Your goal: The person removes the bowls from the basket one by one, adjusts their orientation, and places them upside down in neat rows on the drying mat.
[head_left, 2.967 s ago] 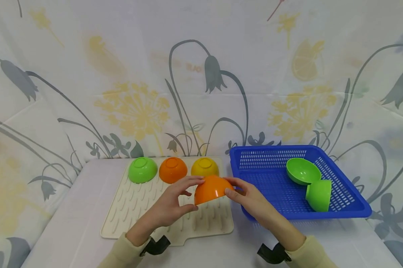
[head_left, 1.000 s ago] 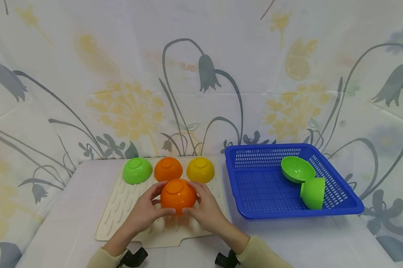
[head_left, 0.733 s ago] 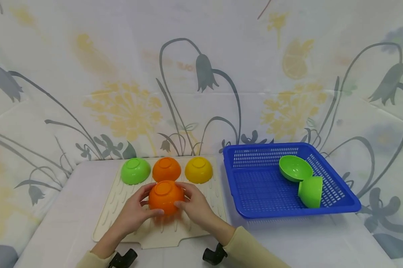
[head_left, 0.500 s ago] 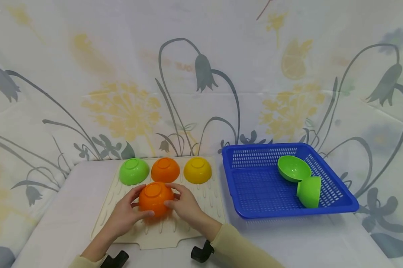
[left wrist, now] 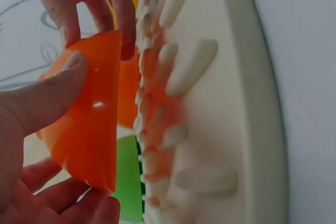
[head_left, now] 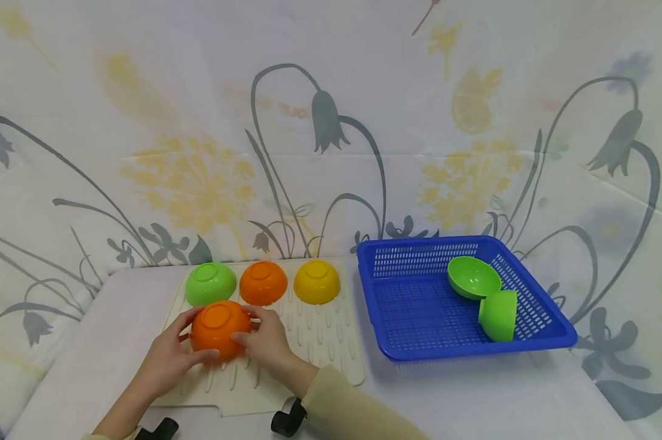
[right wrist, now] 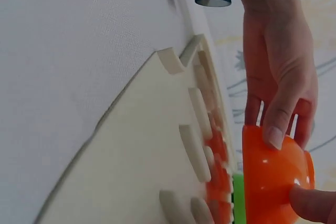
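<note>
An orange bowl (head_left: 220, 333), upside down with its foot ring up, is held between both hands just above the ribbed cream drying mat (head_left: 331, 342). My left hand (head_left: 166, 357) grips its left side, thumb at the front and fingers behind. On the right side, my right hand (head_left: 267, 342) pinches the bowl with thumb and fingers. In the left wrist view a gap shows between the bowl's rim (left wrist: 116, 129) and the mat's ribs (left wrist: 191, 66). Behind it stand a green bowl (head_left: 211, 284), another orange bowl (head_left: 263, 283) and a yellow bowl (head_left: 317, 282), all inverted in a row.
To the right of the mat stands a blue plastic basket (head_left: 419, 354). Inside it one green bowl (head_left: 474, 277) lies face up, and a second green bowl (head_left: 498, 315) rests on its side against it. A patterned cloth (head_left: 320, 183) hangs behind the white-covered table (head_left: 463, 397).
Both hands have carried the orange bowl left across the mat, from near the basket to in front of the green bowl. It was tilted at first and now sits level, rim down.
</note>
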A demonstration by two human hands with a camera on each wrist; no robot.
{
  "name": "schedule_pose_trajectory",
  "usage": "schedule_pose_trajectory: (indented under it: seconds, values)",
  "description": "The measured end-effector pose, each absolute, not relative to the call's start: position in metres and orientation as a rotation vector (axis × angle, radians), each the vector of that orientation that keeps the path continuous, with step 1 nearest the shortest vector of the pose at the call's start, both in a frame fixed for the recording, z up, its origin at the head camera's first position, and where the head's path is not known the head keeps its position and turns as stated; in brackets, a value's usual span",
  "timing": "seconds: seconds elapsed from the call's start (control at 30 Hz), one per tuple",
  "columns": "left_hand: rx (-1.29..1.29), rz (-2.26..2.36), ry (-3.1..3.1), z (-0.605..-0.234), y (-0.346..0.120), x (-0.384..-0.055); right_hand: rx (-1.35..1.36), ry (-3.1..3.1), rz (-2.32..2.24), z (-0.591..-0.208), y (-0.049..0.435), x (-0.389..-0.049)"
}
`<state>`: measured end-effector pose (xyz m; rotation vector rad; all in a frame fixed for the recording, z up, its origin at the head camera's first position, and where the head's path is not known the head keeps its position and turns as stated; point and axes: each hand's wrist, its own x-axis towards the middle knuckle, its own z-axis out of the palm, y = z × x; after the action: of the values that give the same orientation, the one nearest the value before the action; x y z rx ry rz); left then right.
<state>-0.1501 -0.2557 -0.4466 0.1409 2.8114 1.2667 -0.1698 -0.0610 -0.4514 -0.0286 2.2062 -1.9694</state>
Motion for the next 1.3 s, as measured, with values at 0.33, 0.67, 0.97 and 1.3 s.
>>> schedule_pose_trajectory:
  seconds: [0.33, 0.67, 0.97, 1.3]
  values:
    - [0.128, 1.255, 2.838, -0.448, -0.277, -0.15, -0.19, 2.309, -1.857, -0.459, -0.077, -0.168]
    - [0.092, 1.165, 2.832, -0.453, -0.284, -0.151, -0.38, 2.39, -1.7, -0.464, -0.081, -0.166]
    - [-0.005, 1.148, 2.806, -0.456, -0.285, -0.154, -0.441, 2.339, -1.686, -0.465, -0.078, -0.165]
    - [-0.052, 1.092, 2.879, -0.461, -0.281, -0.154, -0.446, 2.266, -1.682, -0.47, -0.071, -0.167]
